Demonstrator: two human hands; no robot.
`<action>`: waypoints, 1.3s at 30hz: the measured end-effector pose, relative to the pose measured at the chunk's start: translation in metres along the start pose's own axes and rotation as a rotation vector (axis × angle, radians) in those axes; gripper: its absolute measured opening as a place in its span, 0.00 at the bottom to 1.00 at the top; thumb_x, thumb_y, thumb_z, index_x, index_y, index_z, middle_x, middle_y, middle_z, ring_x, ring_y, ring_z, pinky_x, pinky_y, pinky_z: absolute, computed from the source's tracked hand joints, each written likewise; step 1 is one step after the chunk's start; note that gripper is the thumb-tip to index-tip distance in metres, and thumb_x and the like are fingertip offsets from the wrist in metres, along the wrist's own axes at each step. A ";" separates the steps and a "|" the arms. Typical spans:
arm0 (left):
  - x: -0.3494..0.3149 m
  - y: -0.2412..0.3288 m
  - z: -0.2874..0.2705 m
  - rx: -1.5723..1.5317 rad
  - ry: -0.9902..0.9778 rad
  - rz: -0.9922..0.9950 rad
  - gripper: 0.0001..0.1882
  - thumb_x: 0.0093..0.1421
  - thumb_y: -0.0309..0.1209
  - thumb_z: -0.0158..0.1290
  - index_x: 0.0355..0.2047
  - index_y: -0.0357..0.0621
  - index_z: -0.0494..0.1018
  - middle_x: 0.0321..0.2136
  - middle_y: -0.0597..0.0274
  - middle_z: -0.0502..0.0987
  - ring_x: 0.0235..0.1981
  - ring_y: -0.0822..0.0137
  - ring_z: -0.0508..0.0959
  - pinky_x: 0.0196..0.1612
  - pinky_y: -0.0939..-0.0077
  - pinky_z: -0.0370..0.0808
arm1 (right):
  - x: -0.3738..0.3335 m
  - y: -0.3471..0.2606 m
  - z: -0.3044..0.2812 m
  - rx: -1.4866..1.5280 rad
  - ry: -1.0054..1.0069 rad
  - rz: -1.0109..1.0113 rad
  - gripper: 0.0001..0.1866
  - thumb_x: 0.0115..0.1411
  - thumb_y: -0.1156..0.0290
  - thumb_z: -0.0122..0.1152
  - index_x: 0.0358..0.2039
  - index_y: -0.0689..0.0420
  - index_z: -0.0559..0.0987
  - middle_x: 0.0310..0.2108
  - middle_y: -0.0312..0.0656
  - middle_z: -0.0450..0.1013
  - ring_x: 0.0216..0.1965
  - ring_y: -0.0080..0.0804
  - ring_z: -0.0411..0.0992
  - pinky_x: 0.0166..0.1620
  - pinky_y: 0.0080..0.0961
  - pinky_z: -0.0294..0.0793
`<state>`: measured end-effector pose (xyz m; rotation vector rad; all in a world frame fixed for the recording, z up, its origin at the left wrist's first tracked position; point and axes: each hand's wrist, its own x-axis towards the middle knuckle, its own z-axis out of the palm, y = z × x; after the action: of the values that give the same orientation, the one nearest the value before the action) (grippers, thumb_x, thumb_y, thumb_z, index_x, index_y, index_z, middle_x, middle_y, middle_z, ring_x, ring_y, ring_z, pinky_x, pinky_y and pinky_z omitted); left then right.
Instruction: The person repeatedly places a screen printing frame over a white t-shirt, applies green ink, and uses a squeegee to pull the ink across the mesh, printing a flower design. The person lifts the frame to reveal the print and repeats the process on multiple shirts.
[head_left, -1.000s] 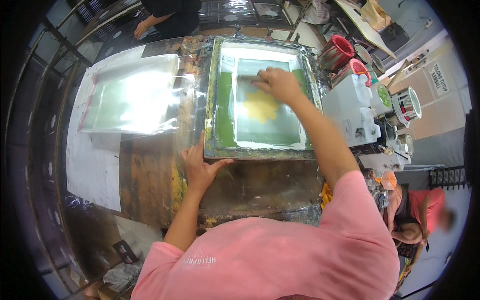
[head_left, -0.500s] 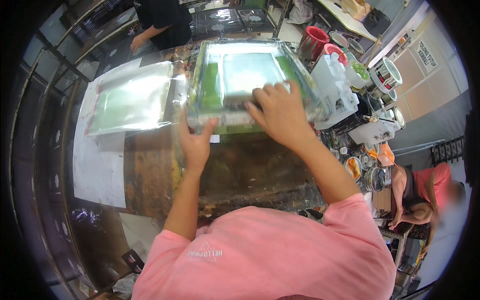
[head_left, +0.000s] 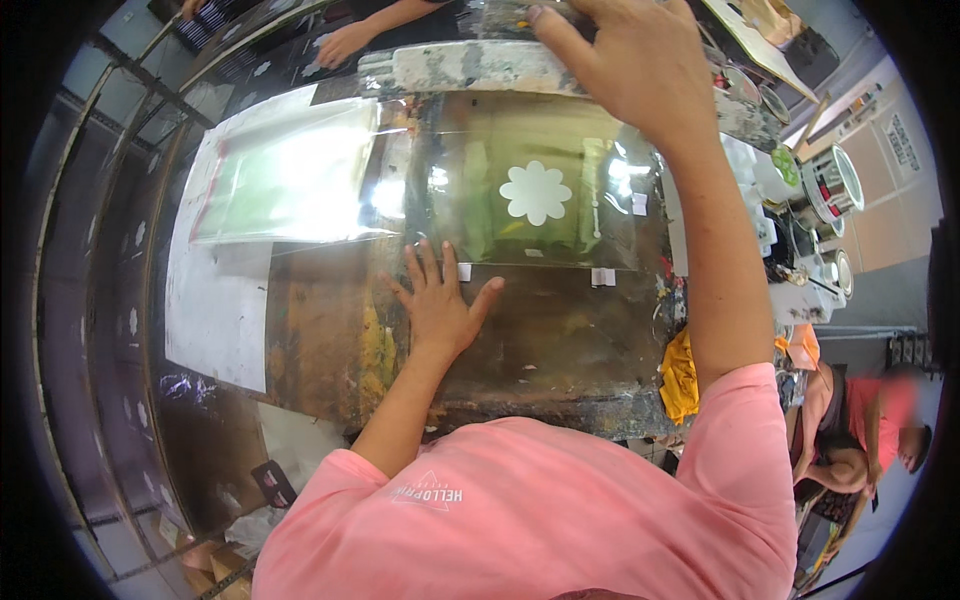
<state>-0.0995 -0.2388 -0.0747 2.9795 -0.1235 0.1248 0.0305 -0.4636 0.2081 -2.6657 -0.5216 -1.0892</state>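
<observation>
My left hand (head_left: 438, 305) is open, its fingers spread near the lower left corner of a clear plastic sheet (head_left: 615, 250) on the table. Beneath or on that sheet shows a pale flower shape (head_left: 536, 193) over a greenish area. Beyond it the paint-smeared near bar of a screen printing frame (head_left: 470, 68) is raised off the table. My right hand (head_left: 640, 65) reaches over this bar, thumb pointing left. Its fingers run past the top edge of the view, so whether they grip the frame or something on it is hidden.
Stacked shiny clear sheets (head_left: 290, 170) lie on white paper (head_left: 215, 335) at left. A yellow cloth (head_left: 680, 380) hangs at the table's right edge, near paint cans (head_left: 835, 185). Another person's hand (head_left: 345, 45) is at the far side; a seated person (head_left: 870, 430) is at right.
The frame has gone from lying low over the table to raised and farther back, uncovering the flower shape. My left hand has left its near edge; my right hand has moved farther away.
</observation>
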 end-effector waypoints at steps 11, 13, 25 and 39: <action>0.083 0.031 -0.080 -0.751 0.401 0.019 0.29 0.66 0.36 0.64 0.58 0.23 0.74 0.55 0.31 0.78 0.45 0.44 0.85 0.49 0.59 0.82 | 0.014 0.017 0.013 -0.031 0.014 -0.044 0.27 0.69 0.44 0.57 0.35 0.58 0.84 0.29 0.50 0.81 0.35 0.51 0.78 0.45 0.45 0.67; 0.091 0.009 -0.081 -0.805 0.453 -0.081 0.26 0.66 0.32 0.63 0.58 0.24 0.74 0.52 0.32 0.80 0.39 0.46 0.85 0.44 0.59 0.83 | 0.012 0.015 0.008 -0.074 -0.066 -0.022 0.27 0.69 0.43 0.56 0.38 0.58 0.86 0.31 0.51 0.82 0.35 0.53 0.78 0.47 0.44 0.68; 0.090 -0.236 -0.156 -0.691 0.714 -0.396 0.32 0.56 0.28 0.65 0.61 0.28 0.76 0.40 0.45 0.86 0.35 0.64 0.85 0.43 0.71 0.80 | 0.008 0.011 0.009 -0.093 -0.107 0.029 0.29 0.70 0.43 0.55 0.44 0.58 0.86 0.38 0.53 0.82 0.41 0.54 0.78 0.53 0.41 0.69; 0.050 -0.142 -0.111 0.208 0.349 0.462 0.40 0.59 0.43 0.67 0.70 0.49 0.69 0.69 0.49 0.69 0.75 0.47 0.60 0.76 0.23 0.42 | 0.005 0.019 0.015 -0.068 -0.016 -0.038 0.29 0.70 0.43 0.55 0.41 0.59 0.86 0.34 0.54 0.81 0.37 0.56 0.78 0.48 0.45 0.71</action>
<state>-0.0461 -0.0851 0.0175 3.0097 -0.7935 0.7443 0.0506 -0.4751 0.2000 -2.7353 -0.5497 -1.1168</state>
